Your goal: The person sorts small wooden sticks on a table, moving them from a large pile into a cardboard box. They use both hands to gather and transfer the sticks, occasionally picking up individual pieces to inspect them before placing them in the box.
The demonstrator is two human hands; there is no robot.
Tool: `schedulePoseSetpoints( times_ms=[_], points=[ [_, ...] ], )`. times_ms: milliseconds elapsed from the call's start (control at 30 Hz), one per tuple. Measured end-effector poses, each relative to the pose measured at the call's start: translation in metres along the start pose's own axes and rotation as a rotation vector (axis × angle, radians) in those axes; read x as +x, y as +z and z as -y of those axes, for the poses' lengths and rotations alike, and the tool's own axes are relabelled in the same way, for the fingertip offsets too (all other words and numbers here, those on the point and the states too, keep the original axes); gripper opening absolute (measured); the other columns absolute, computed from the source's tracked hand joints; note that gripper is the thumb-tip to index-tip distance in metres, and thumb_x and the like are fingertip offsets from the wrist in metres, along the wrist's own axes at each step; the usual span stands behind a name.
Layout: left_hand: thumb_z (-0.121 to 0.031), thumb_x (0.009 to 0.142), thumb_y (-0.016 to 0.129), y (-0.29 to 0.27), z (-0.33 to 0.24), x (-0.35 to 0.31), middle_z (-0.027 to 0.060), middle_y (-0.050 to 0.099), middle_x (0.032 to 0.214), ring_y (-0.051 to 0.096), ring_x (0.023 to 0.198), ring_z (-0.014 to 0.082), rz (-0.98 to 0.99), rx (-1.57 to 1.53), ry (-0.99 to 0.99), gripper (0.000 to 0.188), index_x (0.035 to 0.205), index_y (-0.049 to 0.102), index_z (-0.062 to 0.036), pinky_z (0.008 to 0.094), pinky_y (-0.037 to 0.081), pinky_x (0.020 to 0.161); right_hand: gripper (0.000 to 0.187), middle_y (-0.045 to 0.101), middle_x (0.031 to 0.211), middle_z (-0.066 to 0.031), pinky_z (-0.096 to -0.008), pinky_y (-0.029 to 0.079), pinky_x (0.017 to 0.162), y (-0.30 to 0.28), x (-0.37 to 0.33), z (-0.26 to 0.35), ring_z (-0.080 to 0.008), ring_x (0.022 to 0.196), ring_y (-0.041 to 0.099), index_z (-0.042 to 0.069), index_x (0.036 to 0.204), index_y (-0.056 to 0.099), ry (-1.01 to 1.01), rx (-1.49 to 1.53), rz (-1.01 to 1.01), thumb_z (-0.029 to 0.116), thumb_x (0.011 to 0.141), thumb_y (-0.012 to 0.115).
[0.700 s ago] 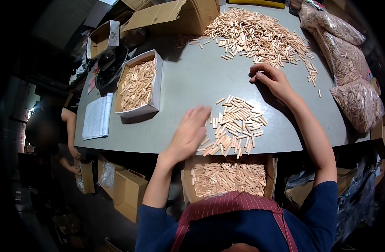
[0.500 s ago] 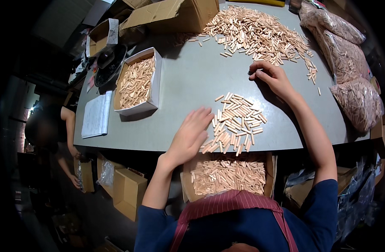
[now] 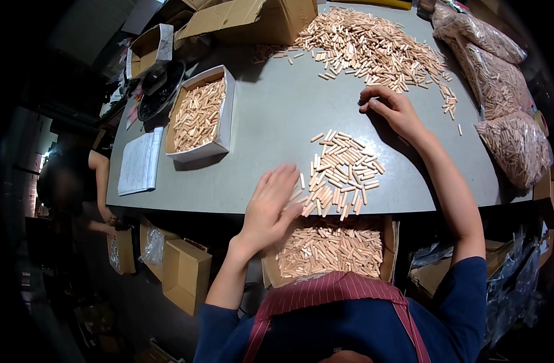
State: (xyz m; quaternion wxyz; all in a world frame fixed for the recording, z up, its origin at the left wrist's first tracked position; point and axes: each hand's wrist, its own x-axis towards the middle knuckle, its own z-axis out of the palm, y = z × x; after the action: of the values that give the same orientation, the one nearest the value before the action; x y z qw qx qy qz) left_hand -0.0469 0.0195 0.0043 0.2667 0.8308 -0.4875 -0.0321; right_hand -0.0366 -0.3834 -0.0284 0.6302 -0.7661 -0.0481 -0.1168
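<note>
My left hand (image 3: pixel 270 202) lies flat near the table's front edge, fingers stretched out and nothing in its grip. Its thumb side borders a loose spread of small wooden dowels (image 3: pixel 340 172), and a few dowels lie close by its fingertips. Farther off to the right, my right hand (image 3: pixel 395 114) hovers over or rests on the table, fingers loosely bent and thumb apart from them. No object shows in it, though its palm is hidden. Below the table edge, between my forearms, an open cardboard box (image 3: pixel 389 248) holds many dowels.
A large dowel heap (image 3: pixel 374 48) covers the far table, beside a big carton (image 3: pixel 247 27). At left stand a white box (image 3: pixel 227 118) filled with dowels and a notepad (image 3: pixel 138 163). Plastic bags of dowels (image 3: pixel 501 91) line the right edge. Another person (image 3: pixel 95 181) works at far left.
My left hand has shifted slightly left, away from the dowel spread, uncovering a few dowels by its fingertips. My right hand stays in place. The other person's hands have moved at the small box.
</note>
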Motion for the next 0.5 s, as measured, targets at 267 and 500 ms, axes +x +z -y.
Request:
schedulePoseSetpoints(
  times_ms=[267, 500],
  points=[
    [-0.016, 0.103, 0.056, 0.000, 0.007, -0.002, 0.0209, 0.047, 0.163, 0.038, 0.155, 0.0378, 0.016, -0.080, -0.040, 0.057, 0.155, 0.047, 0.0020, 0.0506, 0.022, 0.129, 0.023, 0.071, 0.115, -0.0103, -0.0319, 0.056, 0.095, 0.002, 0.000, 0.002, -0.0180, 0.105, 0.074, -0.003, 0.124, 0.065, -0.010, -0.007, -0.009, 0.009, 0.105, 0.059],
    [-0.025, 0.104, 0.061, 0.008, -0.009, 0.008, 0.0230, 0.049, 0.159, 0.040, 0.153, 0.0409, -0.036, 0.051, -0.041, 0.061, 0.156, 0.045, 0.0021, 0.0527, 0.024, 0.128, 0.025, 0.070, 0.117, -0.0103, -0.0322, 0.056, 0.096, 0.001, 0.000, 0.004, -0.0181, 0.106, 0.074, -0.003, 0.126, 0.065, 0.000, -0.035, -0.001, 0.010, 0.105, 0.060]
  ],
)
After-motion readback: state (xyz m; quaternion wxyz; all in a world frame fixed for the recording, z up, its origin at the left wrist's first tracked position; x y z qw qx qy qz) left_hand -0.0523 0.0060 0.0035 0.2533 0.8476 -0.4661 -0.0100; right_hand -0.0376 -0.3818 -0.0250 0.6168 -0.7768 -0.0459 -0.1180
